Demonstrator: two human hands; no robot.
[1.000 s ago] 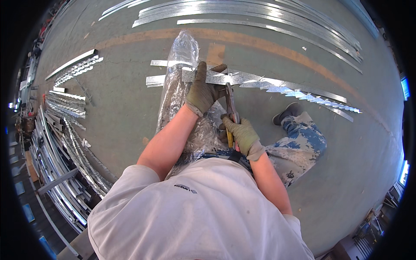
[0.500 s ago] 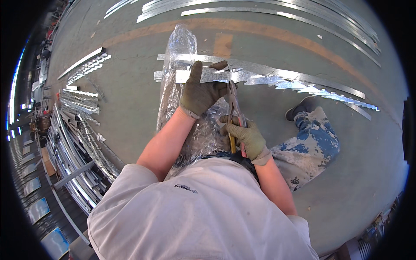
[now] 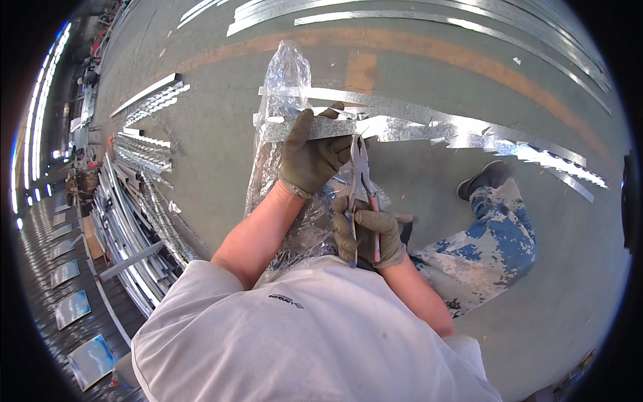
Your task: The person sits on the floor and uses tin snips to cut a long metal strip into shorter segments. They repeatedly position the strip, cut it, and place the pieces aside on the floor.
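Since a second ago your view has tipped down and closer, while both gloved hands have kept their places on the work. Your left hand (image 3: 309,155) is clenched around the near end of the notched metal strip (image 3: 429,128), which lies on the green floor (image 3: 221,134) and runs off to your right with jagged teeth along its lower edge. Your right hand (image 3: 368,234) is closed on the red handles of the pliers (image 3: 362,175), whose nose points up at the strip's lower edge just beside your left thumb; whether it bites the metal is hard to make out.

Under both hands lies crumpled clear plastic wrap (image 3: 281,87), partly hidden by your arms. Open floor spreads left of the wrap and beyond the strip. More long metal strips (image 3: 415,10) lie at the far edge, and a heap of metal profiles (image 3: 137,208) crowds your left. Your bent knee and dark shoe (image 3: 485,177) sit to the right.
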